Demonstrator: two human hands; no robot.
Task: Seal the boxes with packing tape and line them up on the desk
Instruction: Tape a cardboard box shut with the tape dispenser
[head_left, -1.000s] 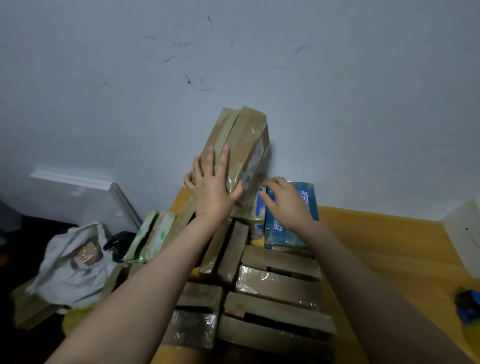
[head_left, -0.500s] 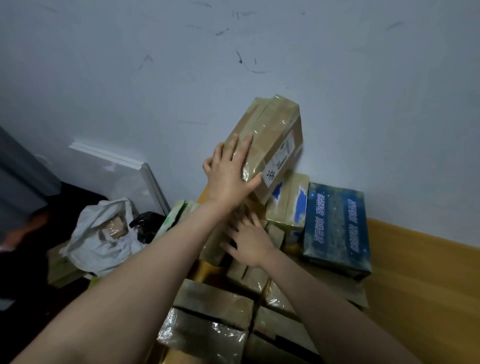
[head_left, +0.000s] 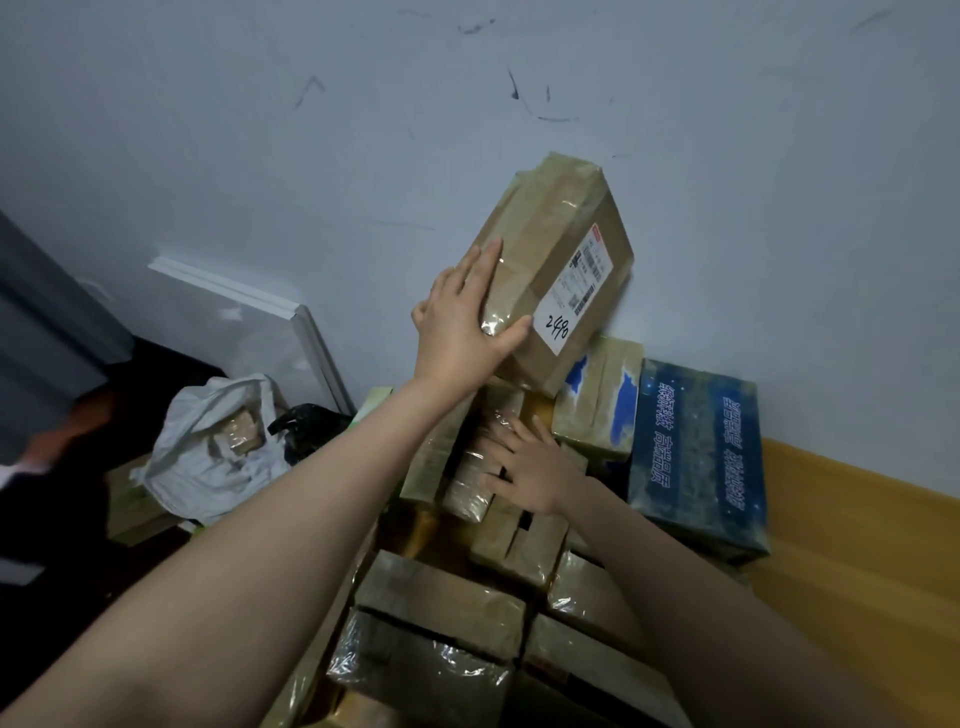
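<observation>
My left grip (head_left: 467, 332), fingers flat, props the labelled box (head_left: 566, 260) tilted against the wall (head_left: 727, 208). Right grip (head_left: 535, 470) lies spread on the lower boxes (head_left: 514, 551). No real hold, so the box could slide and topple the pile.

Dim, cool, even light across the frame. We note a soft shadow of the tilted box (head_left: 550, 244) on the wall (head_left: 727, 156), small glare spots on the taped boxes (head_left: 415, 670), a smeared dark left edge, and wide-angle stretch toward the borders.

Handwritten "2498" on white shipping label (head_left: 575, 293) of tilted box (head_left: 540, 244)
</observation>
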